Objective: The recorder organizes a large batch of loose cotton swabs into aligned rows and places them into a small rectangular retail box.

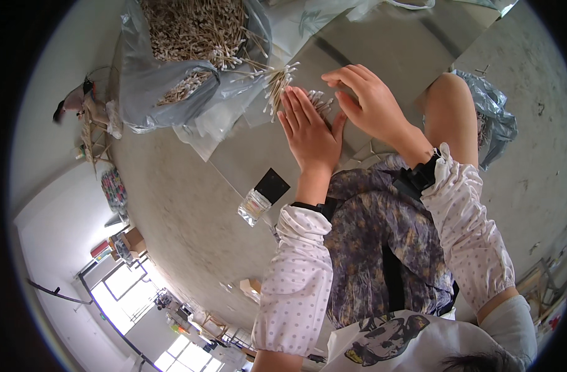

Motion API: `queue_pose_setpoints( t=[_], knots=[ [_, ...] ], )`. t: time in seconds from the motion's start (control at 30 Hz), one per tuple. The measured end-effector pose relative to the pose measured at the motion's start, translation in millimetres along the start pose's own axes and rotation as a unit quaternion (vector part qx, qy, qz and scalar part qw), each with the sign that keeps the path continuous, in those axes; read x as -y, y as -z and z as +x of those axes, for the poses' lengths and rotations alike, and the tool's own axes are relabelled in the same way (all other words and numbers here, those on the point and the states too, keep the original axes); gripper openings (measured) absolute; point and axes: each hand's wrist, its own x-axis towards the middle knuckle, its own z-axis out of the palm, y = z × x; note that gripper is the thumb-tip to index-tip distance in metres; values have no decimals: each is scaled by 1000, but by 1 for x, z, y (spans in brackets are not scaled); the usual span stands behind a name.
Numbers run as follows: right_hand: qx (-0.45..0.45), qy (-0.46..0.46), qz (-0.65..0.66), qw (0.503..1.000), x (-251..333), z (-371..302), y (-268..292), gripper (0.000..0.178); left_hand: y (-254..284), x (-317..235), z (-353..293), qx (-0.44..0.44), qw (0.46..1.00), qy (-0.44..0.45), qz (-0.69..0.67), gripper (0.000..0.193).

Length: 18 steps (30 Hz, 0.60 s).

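Observation:
My left hand (309, 131) lies with its fingers stretched out over a small pile of cotton swabs (277, 85) on the grey tabletop (352, 43). White swab tips (322, 102) stick out between its thumb and fingers; the palm hides the rest. To its right, my right hand (375, 105) is held with fingers slightly bent and thumb apart, nothing in its grasp. It is close to the swabs, but whether it touches the table I cannot tell. Beyond my hands, at the far left, a grey plastic bag (134, 80) gapes around a large heap of loose cotton swabs (193, 31).
Clear plastic sheeting (203, 133) covers the table's left side. A black card with a small clear packet (254, 206) lies left of my left wrist. Another grey bag (497, 118) with swabs is beyond my right knee. Windows (125, 297) and stacked goods appear at the lower left.

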Motion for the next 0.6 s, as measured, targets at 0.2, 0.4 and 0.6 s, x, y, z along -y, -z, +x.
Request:
queue_pose_setpoints(
  t=[0.2, 0.4, 0.6],
  knots=[
    [2, -3, 4, 1000, -9, 0, -2, 28, 23, -8, -18, -8, 994, 20, -105, 99],
    [-4, 9, -5, 1000, -12, 2, -1, 28, 43, 21, -26, 21, 992, 41, -115, 80],
    [-13, 5, 2, 1000, -9, 2, -1, 26, 48, 36, -12, 37, 980, 32, -195, 75]
  ],
)
